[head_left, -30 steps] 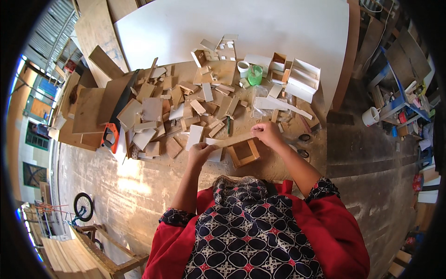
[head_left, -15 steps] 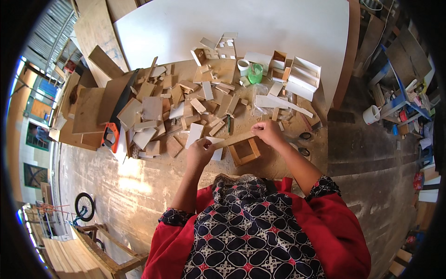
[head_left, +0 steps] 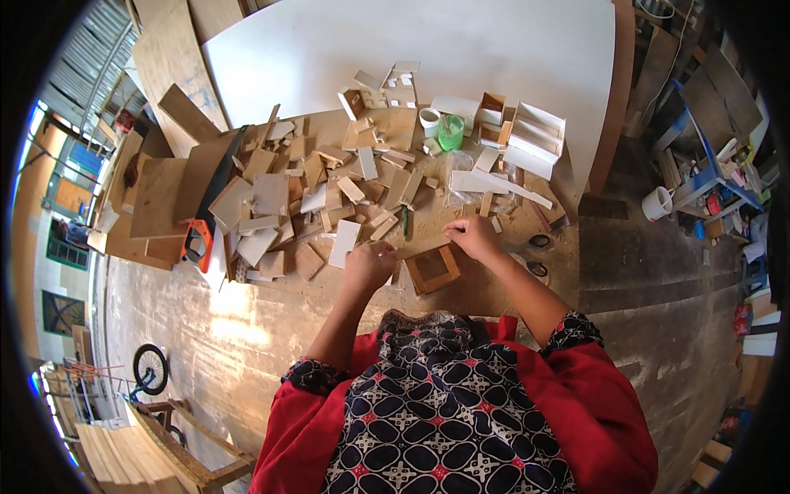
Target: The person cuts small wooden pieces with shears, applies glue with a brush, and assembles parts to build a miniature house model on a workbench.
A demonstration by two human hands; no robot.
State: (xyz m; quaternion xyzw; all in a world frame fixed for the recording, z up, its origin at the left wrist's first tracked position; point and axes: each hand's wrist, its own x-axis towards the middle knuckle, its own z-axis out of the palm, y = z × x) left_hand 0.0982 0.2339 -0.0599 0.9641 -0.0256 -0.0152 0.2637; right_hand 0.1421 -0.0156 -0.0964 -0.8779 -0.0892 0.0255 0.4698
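A thin, pale wooden strip (head_left: pixel 421 244) spans the gap between my two hands, just above the far edge of a small open wooden box (head_left: pixel 439 285). My left hand (head_left: pixel 370 265) is closed around the strip's left end, its knuckles hiding that part. At the other end, my right hand (head_left: pixel 471 237) pinches the strip between thumb and fingers. The box rests near the table's front edge, its open face showing a framed, brown inside. A dark green pencil-like stick (head_left: pixel 404 221) lies just beyond the strip.
Wood offcuts (head_left: pixel 350 189) are heaped beyond my hands. Scissors (head_left: pixel 538 269) lie right of my right hand. An orange-handled saw (head_left: pixel 197 243) is at the table's left edge. Farther back stand a green cup (head_left: pixel 450 133), a white cup (head_left: pixel 429 123) and a white compartmented box (head_left: pixel 535 142).
My left hand has moved slightly right along the strip and turned, its back now facing up. My right hand keeps its pinch in nearly the same place.
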